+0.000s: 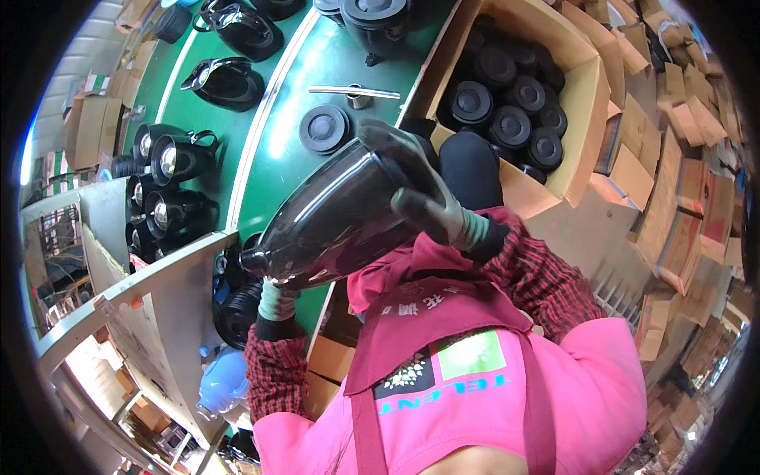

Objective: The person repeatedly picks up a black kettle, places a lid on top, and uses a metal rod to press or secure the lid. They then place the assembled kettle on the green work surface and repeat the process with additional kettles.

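**Black jug body held in both gloved hands above the green worktop**

Surface and room: A green worktop (348, 59) runs from the upper edge of the view toward the person, divided by a pale raised strip. A single round black lid (324, 128) lies on the worktop near its right edge, with a metal bar tool (354, 93) just beyond it. Finished black jugs (229, 81) stand on the far left lane. A grey metal shelf (158, 301) adjoins the left edge, with chrome-mouthed jug bodies (162, 186) packed behind it. An open cardboard box (590, 87) of black lids (511, 99) sits against the right edge; flattened cartons (681, 198) fill the floor farther right.

Hand pose: The black jug body (332, 218) is tilted, above the near part of the worktop, close to the person's chest. The right hand (423, 186), in a grey glove, is clenched over the upper end. The left hand (277, 299), also gloved, supports the lower end from beneath; its fingers are hidden, so its grip cannot be confirmed beyond contact.

Clearance: The shelf edge lies just left of the jug body, the box corner just right. Bare green surface shows beyond the jug body.
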### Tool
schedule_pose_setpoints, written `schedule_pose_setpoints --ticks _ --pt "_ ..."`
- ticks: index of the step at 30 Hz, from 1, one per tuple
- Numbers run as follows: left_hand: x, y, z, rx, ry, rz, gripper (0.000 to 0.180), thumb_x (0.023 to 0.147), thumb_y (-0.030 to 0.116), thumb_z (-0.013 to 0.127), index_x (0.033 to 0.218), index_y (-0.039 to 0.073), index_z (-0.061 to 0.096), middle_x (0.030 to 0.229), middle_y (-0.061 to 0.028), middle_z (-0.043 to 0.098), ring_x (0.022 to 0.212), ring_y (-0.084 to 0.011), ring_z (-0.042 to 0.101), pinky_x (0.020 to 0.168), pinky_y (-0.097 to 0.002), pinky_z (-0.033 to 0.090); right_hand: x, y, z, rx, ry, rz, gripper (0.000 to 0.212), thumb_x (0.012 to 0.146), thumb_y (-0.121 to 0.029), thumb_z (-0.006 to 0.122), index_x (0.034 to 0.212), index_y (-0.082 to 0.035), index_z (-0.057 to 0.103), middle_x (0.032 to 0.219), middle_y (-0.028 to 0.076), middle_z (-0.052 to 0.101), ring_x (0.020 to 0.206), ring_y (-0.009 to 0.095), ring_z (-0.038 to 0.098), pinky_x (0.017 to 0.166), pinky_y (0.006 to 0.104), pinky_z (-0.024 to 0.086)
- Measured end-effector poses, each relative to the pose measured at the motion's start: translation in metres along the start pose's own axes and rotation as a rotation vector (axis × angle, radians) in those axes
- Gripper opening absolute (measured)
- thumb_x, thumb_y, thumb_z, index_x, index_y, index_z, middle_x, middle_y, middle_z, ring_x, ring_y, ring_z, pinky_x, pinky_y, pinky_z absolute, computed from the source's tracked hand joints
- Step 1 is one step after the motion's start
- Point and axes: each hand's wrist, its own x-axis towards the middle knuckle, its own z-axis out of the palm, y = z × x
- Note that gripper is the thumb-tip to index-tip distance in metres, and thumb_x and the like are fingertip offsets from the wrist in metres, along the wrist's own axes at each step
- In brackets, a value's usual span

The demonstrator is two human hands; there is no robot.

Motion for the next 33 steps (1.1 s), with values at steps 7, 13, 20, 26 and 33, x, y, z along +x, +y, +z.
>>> schedule_pose_setpoints --ticks 7,13,20,26,33 --pt "0.011 0.057 0.005 -0.165 -0.094 -0.115 0.047 0.093 0.03 0.07 0.126 -0.003 0.061 0.122 -0.0171 0.065 0.111 -0.0252 0.064 0.097 -0.0372 0.052 -0.003 0.075 -0.026 0.318 0.006 0.36 0.052 0.108 -0.029 0.046 0.155 -0.009 0.036 0.148 0.011 0.047 0.134 0.022 0.047 0.115 0.0366 0.037" --pt "-0.026 -0.018 -0.019 -0.071 -0.264 -0.174 0.054 0.081 0.02 0.079 0.127 0.0 0.06 0.119 -0.0117 0.067 0.108 -0.0207 0.064 0.095 -0.0353 0.052 -0.019 -0.015 -0.004 0.022 0.109 0.246 0.063 0.105 -0.043 0.049 0.151 -0.001 0.042 0.151 0.017 0.044 0.141 0.028 0.042 0.119 0.0393 0.028" --pt "0.02 0.095 0.051 0.478 -0.256 -0.025 0.04 0.084 0.017 0.073 0.118 -0.002 0.062 0.106 -0.0104 0.071 0.096 -0.0194 0.068 0.088 -0.0316 0.053 -0.064 0.059 -0.033 0.459 0.198 0.564 0.041 0.101 -0.018 0.055 0.138 -0.001 0.055 0.128 0.008 0.065 0.115 0.018 0.062 0.102 0.0341 0.049" --pt "0.02 0.148 0.094 0.225 -0.248 -0.099 0.074 0.08 0.01 0.08 0.144 0.003 0.045 0.124 -0.0156 0.063 0.093 -0.0257 0.069 0.08 -0.0352 0.055 -0.088 0.052 -0.052 0.015 0.053 0.41 0.048 0.091 -0.003 0.066 0.138 -0.003 0.054 0.138 0.011 0.059 0.124 0.021 0.058 0.106 0.0358 0.048" --pt "-0.014 0.137 0.125 0.722 -0.176 0.762 0.07 0.058 0.057 0.089 0.112 0.016 0.073 0.136 -0.0136 0.057 0.129 -0.0403 0.049 0.106 -0.0543 0.039 -0.117 0.042 -0.055 -0.463 -0.066 0.544 0.056 0.107 -0.037 0.039 0.149 -0.001 0.042 0.151 0.012 0.048 0.14 0.026 0.043 0.121 0.0428 0.029"
